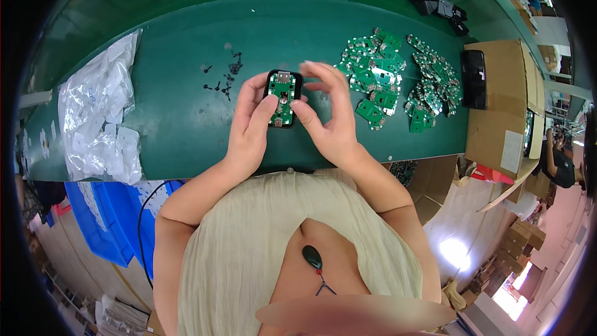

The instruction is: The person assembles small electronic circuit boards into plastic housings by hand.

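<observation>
A small black plastic case (269,79) with a green circuit board (283,95) lying in it is between my two hands, above the green table. My left hand (252,115) is closed round the case's left side, its thumb on the board's edge. Beside the case's right side is my right hand (328,102). Its thumb touches the edge there, and its curved fingers stand apart from the thumb, the fingertips slightly blurred. The undersides of the case and board are hidden. Several small black pieces with round heads and thin stems (231,73) lie left of my hands.
Right of my hands lie two heaps of green circuit boards (379,71) (432,81). Clear plastic bags with white parts (102,112) cover the left side. A cardboard box (497,102) with a black phone-like slab (474,79) bounds the right; blue bins (102,224) stand below left.
</observation>
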Motion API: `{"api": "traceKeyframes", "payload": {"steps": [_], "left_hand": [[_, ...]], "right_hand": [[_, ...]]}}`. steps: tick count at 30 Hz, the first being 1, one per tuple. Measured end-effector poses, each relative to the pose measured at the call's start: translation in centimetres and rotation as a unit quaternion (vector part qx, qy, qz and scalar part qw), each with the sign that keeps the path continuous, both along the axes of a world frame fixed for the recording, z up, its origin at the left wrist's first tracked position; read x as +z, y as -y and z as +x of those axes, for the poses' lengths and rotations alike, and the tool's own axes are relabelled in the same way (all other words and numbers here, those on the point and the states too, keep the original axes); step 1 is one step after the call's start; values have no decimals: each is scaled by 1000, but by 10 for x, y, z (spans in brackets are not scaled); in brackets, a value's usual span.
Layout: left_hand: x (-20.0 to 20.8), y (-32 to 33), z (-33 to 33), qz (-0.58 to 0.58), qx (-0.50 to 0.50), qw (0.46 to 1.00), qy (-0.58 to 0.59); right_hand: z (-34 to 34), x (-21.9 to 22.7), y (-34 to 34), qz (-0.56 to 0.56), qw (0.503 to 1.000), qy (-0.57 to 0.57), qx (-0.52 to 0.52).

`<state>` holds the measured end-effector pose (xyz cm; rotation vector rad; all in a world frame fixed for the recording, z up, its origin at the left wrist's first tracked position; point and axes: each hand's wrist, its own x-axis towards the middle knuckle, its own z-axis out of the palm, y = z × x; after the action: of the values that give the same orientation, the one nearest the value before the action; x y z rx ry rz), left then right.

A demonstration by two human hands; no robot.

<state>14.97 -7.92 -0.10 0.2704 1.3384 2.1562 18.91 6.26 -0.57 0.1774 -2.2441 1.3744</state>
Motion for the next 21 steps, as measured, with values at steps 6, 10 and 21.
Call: {"api": "traceKeyframes", "payload": {"steps": [6,10,21], "left_hand": [[-1,-3,4,-20,47,998,-48],[2,-2,3,-27,33,997,-56],[5,-1,1,-54,68,987,-132]], "right_hand": [[8,0,15,-269,946,149,105],[10,-6,21,-294,940,141,99],[5,-5,22,-319,932,106,135]]}}
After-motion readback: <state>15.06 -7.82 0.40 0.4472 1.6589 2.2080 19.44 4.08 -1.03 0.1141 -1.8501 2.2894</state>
